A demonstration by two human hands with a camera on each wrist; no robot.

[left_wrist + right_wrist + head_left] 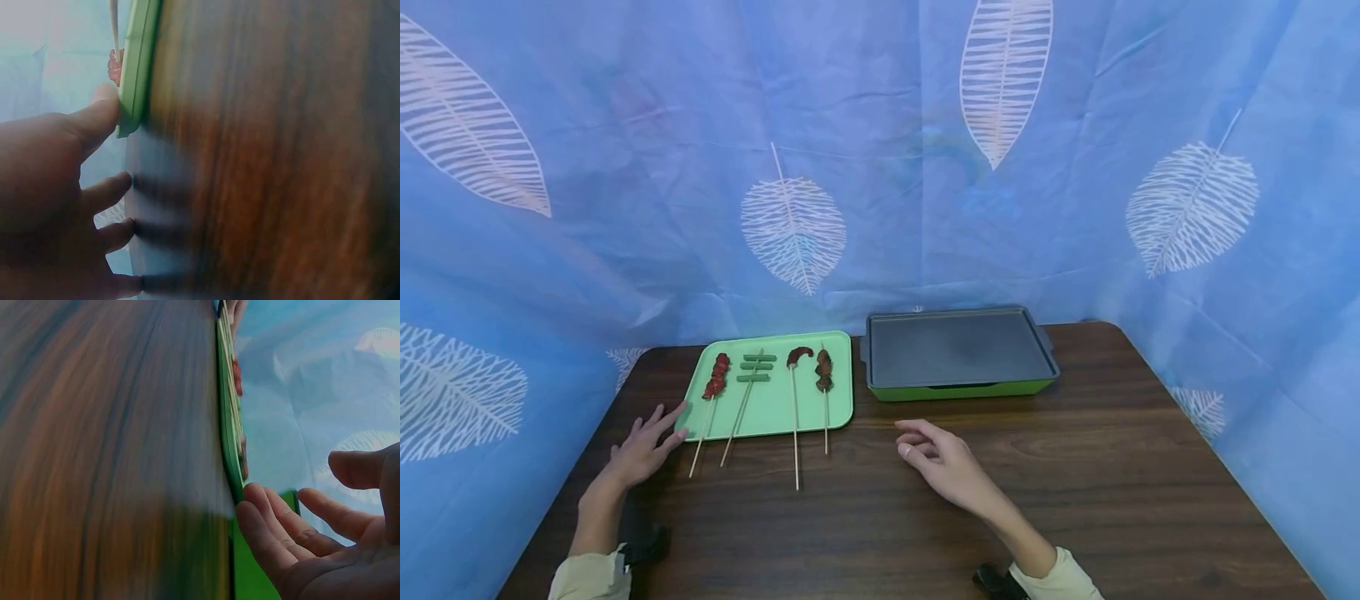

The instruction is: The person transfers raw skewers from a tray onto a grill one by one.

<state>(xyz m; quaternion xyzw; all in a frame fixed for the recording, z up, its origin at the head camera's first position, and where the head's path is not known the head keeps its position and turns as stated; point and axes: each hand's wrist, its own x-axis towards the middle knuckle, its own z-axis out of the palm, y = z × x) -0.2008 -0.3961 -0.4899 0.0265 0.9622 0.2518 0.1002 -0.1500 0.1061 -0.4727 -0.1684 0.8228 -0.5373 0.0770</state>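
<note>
A light green tray [771,410] lies at the back left of the table with several skewers across it, their sticks sticking out past its front edge. From left to right the sticks bear red chunks [716,377], short green pieces [755,367], a dark red curled piece [800,355] and brown chunks [824,371]. My left hand [638,450] is at the tray's front left corner, fingers spread; in the left wrist view its thumb [103,112] touches the tray rim. To the right of the tray my right hand [951,471] hovers over the table, fingers loosely bent, holding nothing.
A dark rectangular griddle plate [958,346] on a green base [962,392] stands at the back, just right of the tray. Blue cloth [880,208] with white leaf prints hangs behind and along the sides of the dark wooden table [850,542].
</note>
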